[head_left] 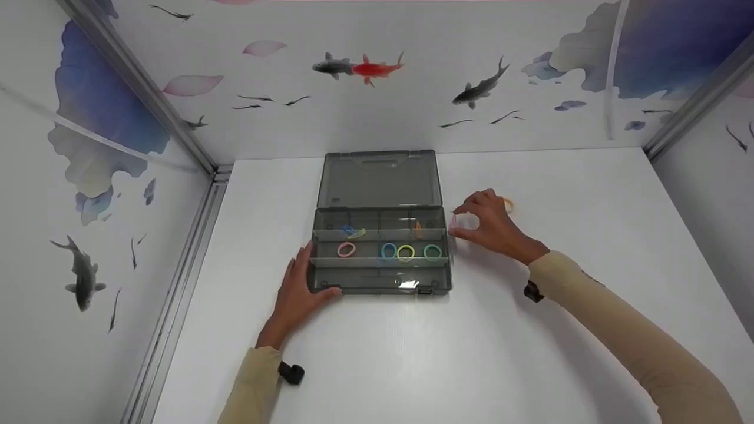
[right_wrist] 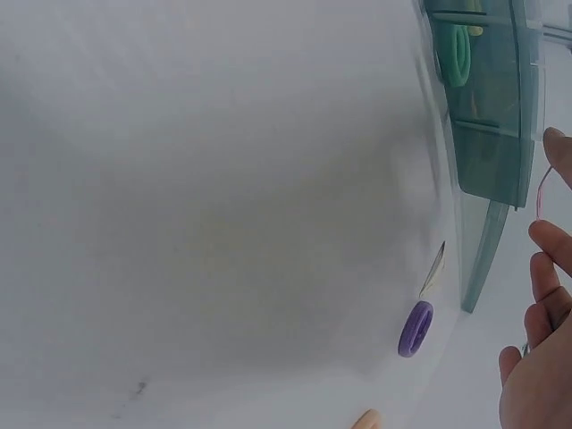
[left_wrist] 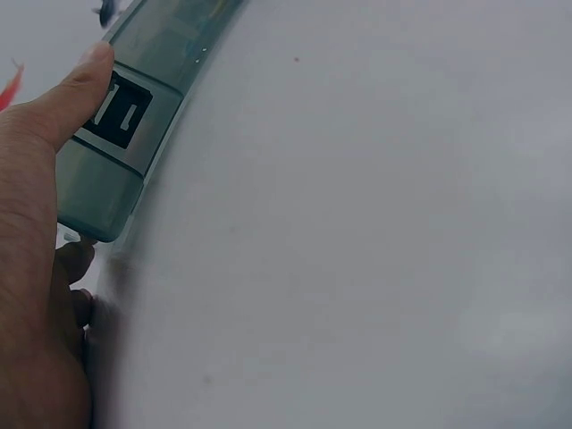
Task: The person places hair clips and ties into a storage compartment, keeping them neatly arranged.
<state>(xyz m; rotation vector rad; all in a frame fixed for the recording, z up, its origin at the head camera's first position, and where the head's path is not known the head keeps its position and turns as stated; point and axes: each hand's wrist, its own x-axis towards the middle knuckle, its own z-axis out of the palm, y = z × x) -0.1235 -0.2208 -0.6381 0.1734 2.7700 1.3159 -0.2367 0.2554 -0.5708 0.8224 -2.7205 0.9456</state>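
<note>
A smoky grey plastic box lies with its lid opened toward the back. My left hand rests at its front left corner, fingers along the side and thumb against the front. In the left wrist view that thumb lies beside the latch. Just off the box's right side, my right hand pinches a small, thin pink hair clip between thumb and finger. The middle row holds a pink ring, a blue ring, a yellow ring and a green ring.
A blue clip, a yellow clip and an orange clip lie in the back row. Behind my right hand is an orange ring. A purple ring and a pale, leaf-shaped clip lie on the white table.
</note>
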